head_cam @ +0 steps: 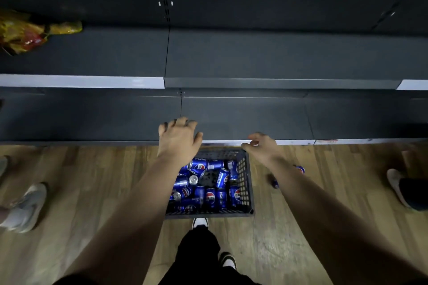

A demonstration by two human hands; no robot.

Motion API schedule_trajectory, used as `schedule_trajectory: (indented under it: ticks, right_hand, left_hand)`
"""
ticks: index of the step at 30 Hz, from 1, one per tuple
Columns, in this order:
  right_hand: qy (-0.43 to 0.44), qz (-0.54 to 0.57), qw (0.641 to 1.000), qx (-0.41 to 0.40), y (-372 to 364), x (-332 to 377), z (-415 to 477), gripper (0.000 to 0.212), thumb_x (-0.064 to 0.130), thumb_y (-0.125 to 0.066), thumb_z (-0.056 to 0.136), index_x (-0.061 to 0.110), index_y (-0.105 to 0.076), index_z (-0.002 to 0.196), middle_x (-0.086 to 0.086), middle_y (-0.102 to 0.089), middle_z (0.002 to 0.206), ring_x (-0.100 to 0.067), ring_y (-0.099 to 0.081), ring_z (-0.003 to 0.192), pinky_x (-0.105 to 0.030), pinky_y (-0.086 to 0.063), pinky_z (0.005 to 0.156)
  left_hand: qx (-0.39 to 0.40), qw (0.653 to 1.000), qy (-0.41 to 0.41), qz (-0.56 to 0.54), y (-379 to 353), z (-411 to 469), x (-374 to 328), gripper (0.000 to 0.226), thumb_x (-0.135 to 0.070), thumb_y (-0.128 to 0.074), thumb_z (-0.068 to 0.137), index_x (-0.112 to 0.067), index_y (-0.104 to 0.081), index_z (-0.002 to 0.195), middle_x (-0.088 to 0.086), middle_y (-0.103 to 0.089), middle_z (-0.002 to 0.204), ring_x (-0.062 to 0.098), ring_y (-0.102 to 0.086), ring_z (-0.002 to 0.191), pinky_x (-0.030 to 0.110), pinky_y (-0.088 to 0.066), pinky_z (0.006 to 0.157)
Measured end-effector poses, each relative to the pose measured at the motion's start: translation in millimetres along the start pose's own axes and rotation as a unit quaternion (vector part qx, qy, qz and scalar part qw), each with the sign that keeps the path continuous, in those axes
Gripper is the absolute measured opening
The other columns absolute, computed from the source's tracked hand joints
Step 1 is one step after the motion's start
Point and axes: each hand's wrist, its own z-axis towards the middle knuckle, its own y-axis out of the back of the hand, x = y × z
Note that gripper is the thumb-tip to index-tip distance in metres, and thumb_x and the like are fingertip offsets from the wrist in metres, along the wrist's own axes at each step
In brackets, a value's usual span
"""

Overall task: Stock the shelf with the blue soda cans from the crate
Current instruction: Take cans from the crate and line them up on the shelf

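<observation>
Head view: holding left hand (pixel 178 139) and right hand (pixel 261 148) empty, fingers loosely apart, above dark plastic crate (pixel 246 183) of blue metal soda cans (pixel 209 198), parked beside dark metal shelf (pixel 243 118), probably for short reaches.

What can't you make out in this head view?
Head view:
- Floor cans: mostly behind the right arm; count unclear.
- Crate: left side behind the left arm.
- Yellow bag: blurred, cut by the left edge; contents unreadable.
</observation>
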Motion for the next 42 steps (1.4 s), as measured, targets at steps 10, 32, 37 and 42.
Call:
schedule_trajectory:
  ticks: [10, 32, 37, 42]
  right_hand:
    - [-0.018, -0.023, 0.999, 0.039, -68, -49, 26, 0.032, 0.035, -0.060, 0.092, 0.016, -0.064, 0.117, -0.002, -0.065, 0.097, -0.015, -0.057, 0.088, -0.024, -0.042, 0.079]
    - [-0.091, 0.009, 0.993, 0.077, -375, -290, 228, 0.033, 0.041, -0.064, 0.085, 0.015, -0.065, 0.104, 0.002, -0.062, 0.089, -0.017, -0.058, 0.087, -0.027, -0.040, 0.070]
    - [-0.117, 0.005, 0.991, 0.065, -402, -315, 252, 0.035, 0.039, -0.064, 0.087, 0.014, -0.061, 0.111, 0.001, -0.055, 0.087, -0.017, -0.051, 0.084, -0.026, -0.038, 0.073]
    - [-0.147, 0.053, 0.987, 0.045, -416, -322, 270, 0.039, 0.038, -0.066, 0.086, 0.012, -0.056, 0.114, -0.002, -0.055, 0.092, -0.020, -0.051, 0.089, -0.027, -0.039, 0.075]
  left_hand:
    - [0.015, 1.000, 0.021, -0.016, -101, 10, 16, 0.046, -0.043, -0.036, 0.098, -0.024, -0.045, 0.139, 0.001, -0.047, 0.139, 0.024, -0.043, 0.127, 0.043, -0.024, 0.106]
    - [0.031, 0.998, 0.045, -0.028, -500, 79, 75, 0.044, -0.041, -0.041, 0.098, -0.023, -0.046, 0.138, 0.003, -0.043, 0.142, 0.025, -0.039, 0.130, 0.048, -0.019, 0.112]
    - [0.028, 0.998, 0.046, -0.029, -540, 87, 84, 0.047, -0.042, -0.038, 0.098, -0.023, -0.042, 0.141, 0.002, -0.042, 0.144, 0.024, -0.037, 0.131, 0.046, -0.018, 0.113]
    - [0.027, 0.998, 0.040, -0.036, -558, 87, 87, 0.046, -0.042, -0.037, 0.099, -0.023, -0.042, 0.141, 0.000, -0.041, 0.144, 0.023, -0.037, 0.131, 0.047, -0.019, 0.113]
